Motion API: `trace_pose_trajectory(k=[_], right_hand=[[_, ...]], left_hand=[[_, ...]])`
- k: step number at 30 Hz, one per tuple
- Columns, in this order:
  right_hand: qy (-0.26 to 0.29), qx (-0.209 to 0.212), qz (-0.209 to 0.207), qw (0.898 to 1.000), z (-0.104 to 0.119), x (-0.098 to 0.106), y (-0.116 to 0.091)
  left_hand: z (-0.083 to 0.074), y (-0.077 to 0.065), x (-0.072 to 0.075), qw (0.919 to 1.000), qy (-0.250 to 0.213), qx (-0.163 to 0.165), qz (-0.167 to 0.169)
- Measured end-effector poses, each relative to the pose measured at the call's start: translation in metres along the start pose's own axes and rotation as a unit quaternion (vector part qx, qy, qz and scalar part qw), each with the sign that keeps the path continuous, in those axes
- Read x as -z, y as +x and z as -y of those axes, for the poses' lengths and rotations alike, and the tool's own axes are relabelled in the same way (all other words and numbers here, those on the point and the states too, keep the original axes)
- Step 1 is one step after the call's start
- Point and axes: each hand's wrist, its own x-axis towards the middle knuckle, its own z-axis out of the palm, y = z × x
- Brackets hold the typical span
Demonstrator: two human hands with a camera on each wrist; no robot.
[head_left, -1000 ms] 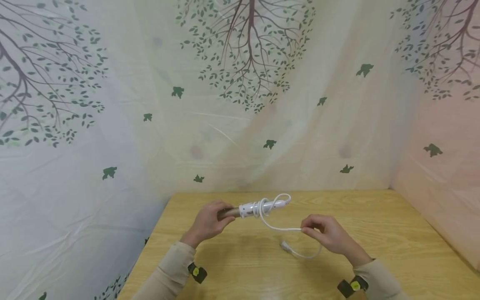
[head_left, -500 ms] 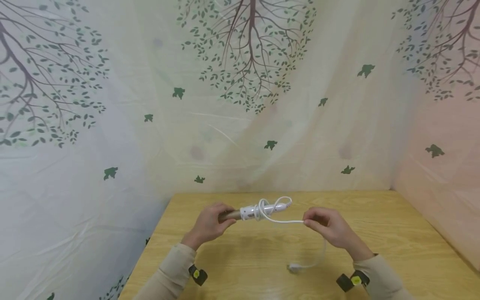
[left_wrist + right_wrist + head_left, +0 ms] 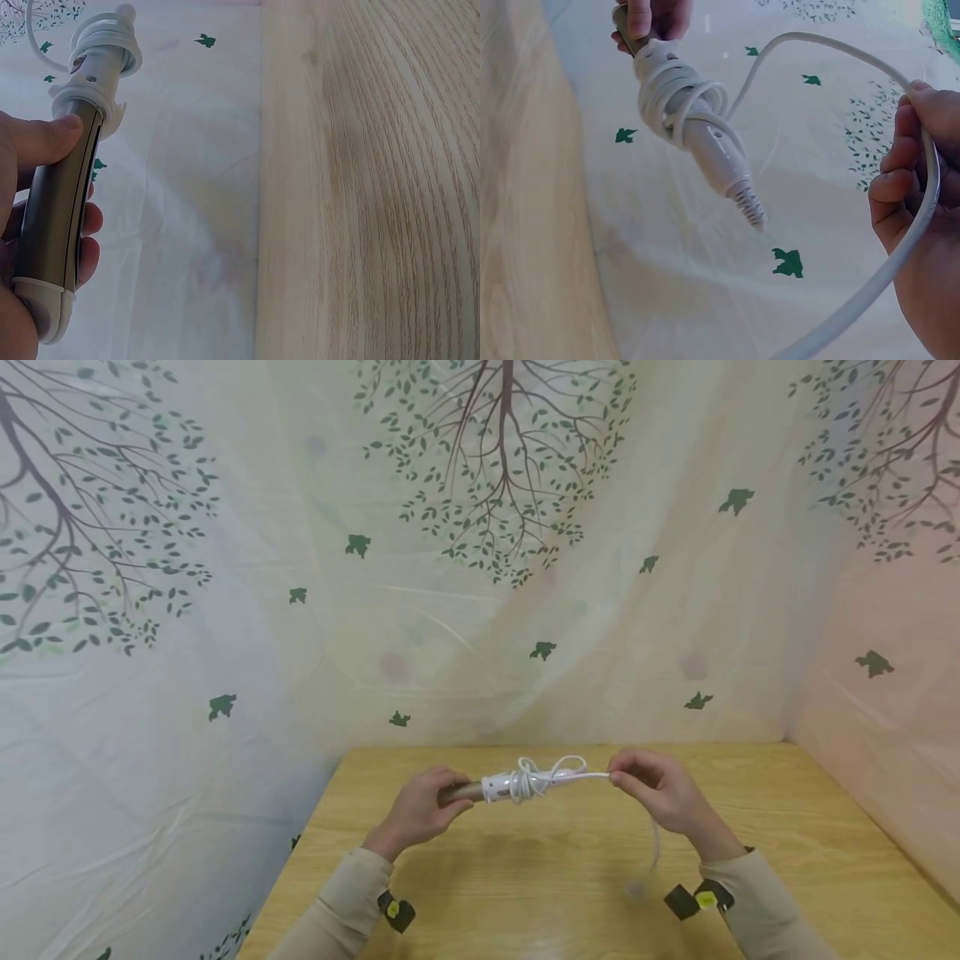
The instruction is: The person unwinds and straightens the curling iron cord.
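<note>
A hair curling iron [image 3: 497, 788] with a white handle and a bronze-coloured barrel is held above the table. My left hand [image 3: 417, 806] grips it by the barrel [image 3: 60, 199], thumb on top and fingers curled beneath, the handle pointing right. Several loops of white cord [image 3: 656, 94] are wound round the handle. My right hand [image 3: 663, 795] pinches the cord to the right of the handle, between thumb and forefinger. From there the cord's loose end hangs down, with the blurred plug [image 3: 634, 889] at its bottom, near the right wrist.
Below the hands lies a wood-grain table [image 3: 510, 893]. Pale cloth [image 3: 480, 677] printed with trees and green birds hangs behind it and along both sides. Each wrist wears a small black camera [image 3: 401, 914].
My right hand has risen, drawing its stretch of cord up level with the handle. The dangling plug has swung right and down. My left hand and the curling iron have hardly moved.
</note>
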Motion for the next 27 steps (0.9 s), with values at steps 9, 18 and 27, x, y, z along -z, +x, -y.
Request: trace_pose_trajectory(k=[9, 18, 27], right_hand=[[-0.029, 0.006, -0.053, 0.998, 0.002, 0.003, 0.015], [-0.095, -0.059, -0.101, 0.989, 0.008, 0.003, 0.027], [-0.148, -0.142, -0.143, 0.968, -0.015, 0.007, 0.028]], left_hand=[[-0.001, -0.001, 0.000, 1.0000, -0.004, 0.003, 0.008], [-0.004, -0.002, 0.000, 0.9998, -0.010, 0.000, 0.015], [-0.002, -0.002, 0.001, 0.9999, -0.008, -0.007, 0.011]])
